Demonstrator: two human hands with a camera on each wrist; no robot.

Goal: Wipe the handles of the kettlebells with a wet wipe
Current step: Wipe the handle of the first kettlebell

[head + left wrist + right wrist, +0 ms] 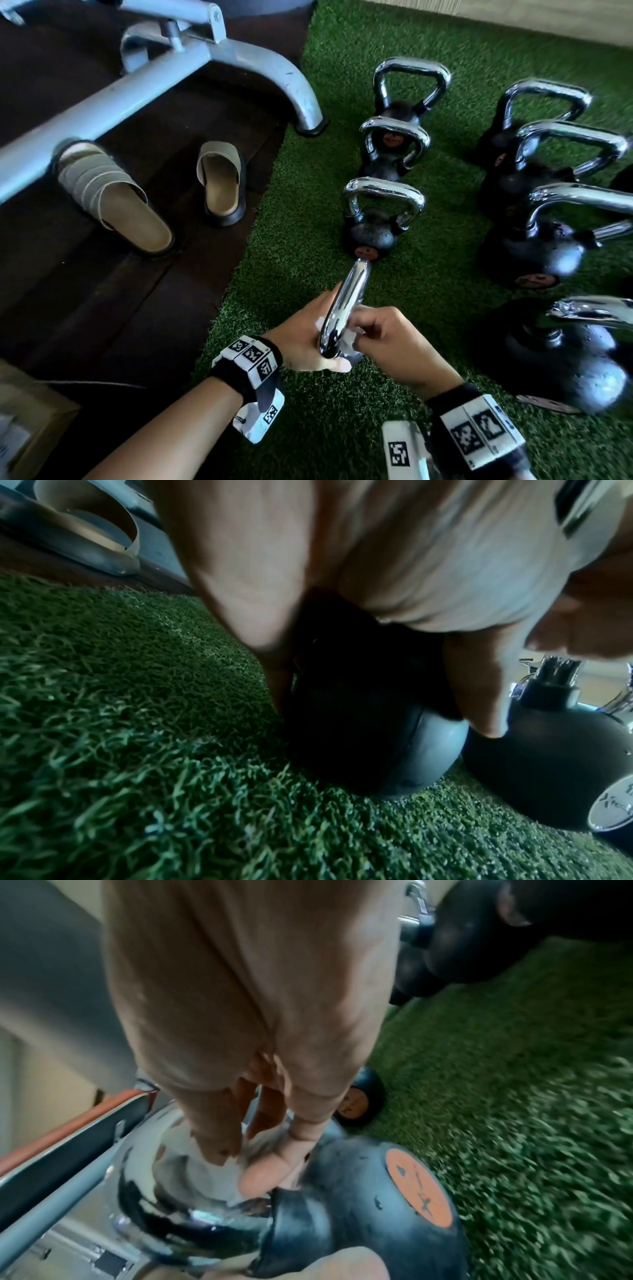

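Observation:
The nearest kettlebell's chrome handle (346,305) rises between my two hands on the green turf. My left hand (308,339) grips the handle from the left, thumb underneath. My right hand (383,332) pinches a white wet wipe (350,338) against the handle's right side. In the right wrist view the fingertips (263,1175) press the wipe (212,1172) onto the chrome, just above the black body with its orange label (418,1185). The left wrist view shows the palm over the dark kettlebell body (428,750); the handle is hidden there.
Three more kettlebells (380,219) stand in a row ahead, and several larger ones (534,246) stand to the right. On the dark floor at left lie two slippers (222,185) and a grey bench frame (239,58). A cardboard box (30,421) sits bottom left.

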